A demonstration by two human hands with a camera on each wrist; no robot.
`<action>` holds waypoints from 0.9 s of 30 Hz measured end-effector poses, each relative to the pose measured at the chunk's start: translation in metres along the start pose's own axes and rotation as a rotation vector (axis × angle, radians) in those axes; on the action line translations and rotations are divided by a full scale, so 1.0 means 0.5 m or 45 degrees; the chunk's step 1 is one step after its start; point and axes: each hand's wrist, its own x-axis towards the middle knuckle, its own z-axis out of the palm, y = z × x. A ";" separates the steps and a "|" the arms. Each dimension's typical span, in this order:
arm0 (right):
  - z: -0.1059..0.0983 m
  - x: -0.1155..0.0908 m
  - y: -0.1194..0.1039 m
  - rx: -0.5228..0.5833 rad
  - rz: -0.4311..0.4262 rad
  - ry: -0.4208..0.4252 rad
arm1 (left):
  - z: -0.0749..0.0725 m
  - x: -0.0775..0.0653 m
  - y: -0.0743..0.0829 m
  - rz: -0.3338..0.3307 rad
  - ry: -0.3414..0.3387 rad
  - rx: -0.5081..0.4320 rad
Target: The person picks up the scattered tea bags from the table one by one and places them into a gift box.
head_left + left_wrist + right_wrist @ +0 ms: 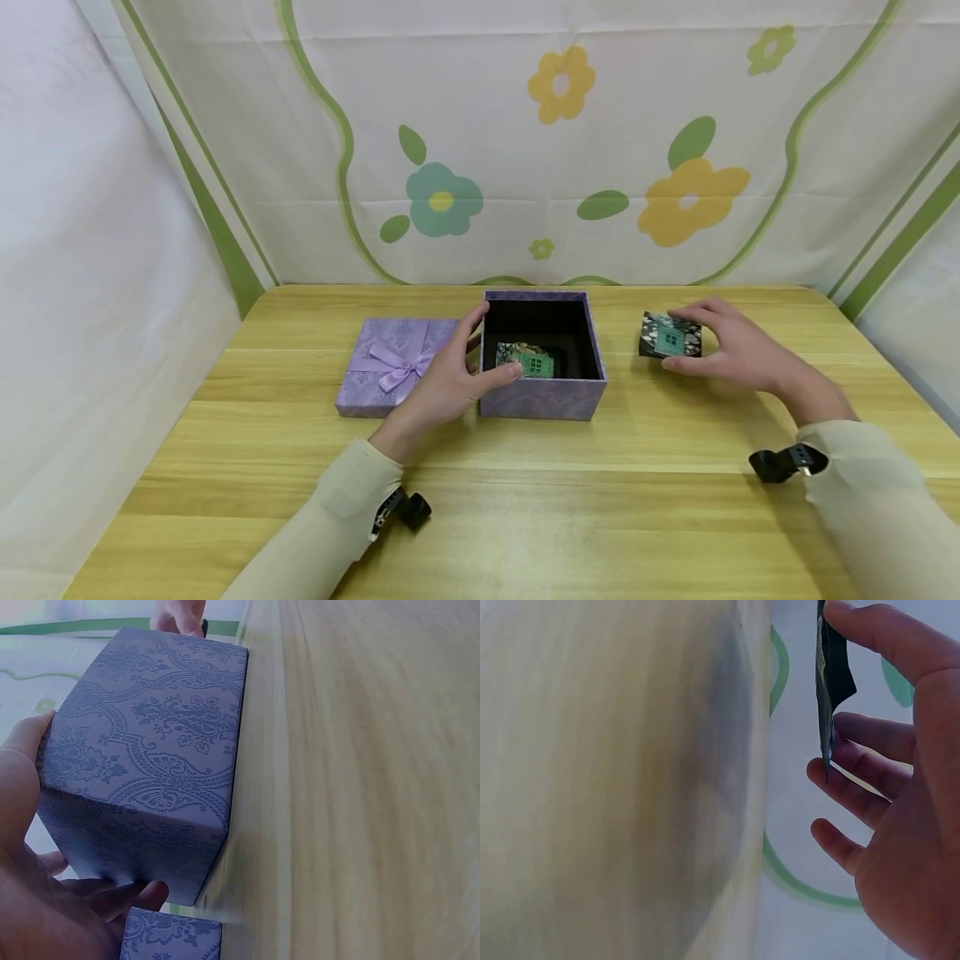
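A purple patterned gift box (536, 400), open at the top with a dark interior, stands mid-table. My left hand (442, 379) grips its left side, thumb over the front rim and fingers along the wall. Inside lies a small floral packet (534, 365) with a green label, partly hidden by the thumb and front wall. To the right, my right hand (738, 350) pinches a similar small dark floral packet (670, 335) between thumb and fingers. In the right wrist view, this packet (829, 682) appears edge-on, held above the wooden surface.
Left of the gift box lies its purple lid (382, 367) with a ribbon bow, partly behind my left hand. The wooden table (510, 517) ends at a white floral curtain (495, 125) at the back. White cloth (97, 292) hangs along the left side.
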 end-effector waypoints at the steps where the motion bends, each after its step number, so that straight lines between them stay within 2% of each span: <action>1: 0.000 0.002 -0.006 0.003 -0.007 0.001 | 0.000 0.000 0.000 0.000 -0.001 0.000; 17: -0.017 0.019 -0.095 0.071 -0.098 0.071 | 0.000 -0.001 0.000 -0.003 -0.003 0.001; 27: -0.022 0.031 -0.170 0.107 -0.208 0.099 | 0.000 0.000 0.000 0.001 -0.003 0.007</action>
